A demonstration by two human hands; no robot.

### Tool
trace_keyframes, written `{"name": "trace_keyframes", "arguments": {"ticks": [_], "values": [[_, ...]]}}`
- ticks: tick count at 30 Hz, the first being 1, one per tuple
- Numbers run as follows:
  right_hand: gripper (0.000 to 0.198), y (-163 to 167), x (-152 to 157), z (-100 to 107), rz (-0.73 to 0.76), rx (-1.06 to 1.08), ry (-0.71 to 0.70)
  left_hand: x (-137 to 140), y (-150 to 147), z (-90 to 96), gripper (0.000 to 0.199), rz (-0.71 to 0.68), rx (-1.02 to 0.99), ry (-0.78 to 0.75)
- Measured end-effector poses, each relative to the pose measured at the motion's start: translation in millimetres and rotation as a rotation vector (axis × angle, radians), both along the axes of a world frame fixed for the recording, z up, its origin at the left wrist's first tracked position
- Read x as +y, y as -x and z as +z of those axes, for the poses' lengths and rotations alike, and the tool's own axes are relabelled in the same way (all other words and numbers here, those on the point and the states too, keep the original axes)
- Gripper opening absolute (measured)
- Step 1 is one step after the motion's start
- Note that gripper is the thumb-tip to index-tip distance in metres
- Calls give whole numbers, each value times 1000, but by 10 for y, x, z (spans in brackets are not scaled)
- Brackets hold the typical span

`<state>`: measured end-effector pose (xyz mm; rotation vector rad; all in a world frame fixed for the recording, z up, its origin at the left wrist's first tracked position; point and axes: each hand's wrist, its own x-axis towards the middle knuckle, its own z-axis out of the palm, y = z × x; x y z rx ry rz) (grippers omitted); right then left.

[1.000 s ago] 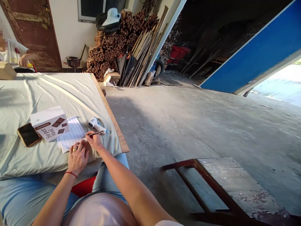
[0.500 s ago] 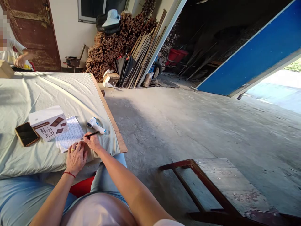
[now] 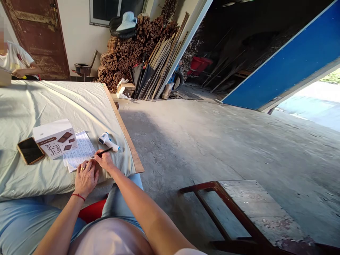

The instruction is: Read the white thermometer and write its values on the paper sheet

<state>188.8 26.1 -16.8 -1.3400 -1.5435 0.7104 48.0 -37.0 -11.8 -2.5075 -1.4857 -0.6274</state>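
Densely handwritten sheets of paper (image 3: 80, 150) lie near the front edge of the cloth-covered table (image 3: 66, 106). My right hand (image 3: 105, 161) grips a black pen (image 3: 105, 151), its tip down at the paper's lower right. Beside it my left hand (image 3: 86, 177) lies flat across the bottom of the sheets, fingers stretched out, holding nothing. A white box (image 3: 57, 136) printed "Su-per Meal" overlaps the upper left of the paper. Just beyond the pen rests a white and blue infrared thermometer (image 3: 108, 141).
A phone (image 3: 30, 151) lies left of the box. Across the table is another person (image 3: 20, 62) near a cardboard box (image 3: 4, 78). To the right, a wooden chair (image 3: 220, 205) stands on the concrete floor. Stacked firewood (image 3: 119, 53) lines the far wall.
The person across the table has shifted their arm and hand toward the cardboard box. My hands, the pen and the paper look almost the same.
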Motion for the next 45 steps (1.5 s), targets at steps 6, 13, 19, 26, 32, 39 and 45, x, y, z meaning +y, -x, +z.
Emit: {"name": "trace_keyframes", "arguments": {"ticks": [6, 13, 19, 26, 32, 39, 45], "values": [[10, 4, 15, -28, -27, 30, -28, -1, 2, -7, 41, 4, 29, -21], [10, 11, 19, -40, -51, 2, -29, 1, -1, -12, 42, 2, 0, -8], [10, -5, 8, -20, -28, 9, -37, -2, 1, -1, 42, -1, -7, 1], [9, 3, 8, -31, -36, -19, -25, 0, -4, -4, 43, -1, -7, -2], [9, 0, 18, -48, -28, -7, -28, -2, -5, 2, 43, 1, -17, 6], [11, -1, 28, -64, -70, 9, -23, 1, 0, -16, 42, 3, -11, 2], [9, -1, 34, -87, -69, 13, -40, 2, -2, -18, 42, 4, -16, 2]]}}
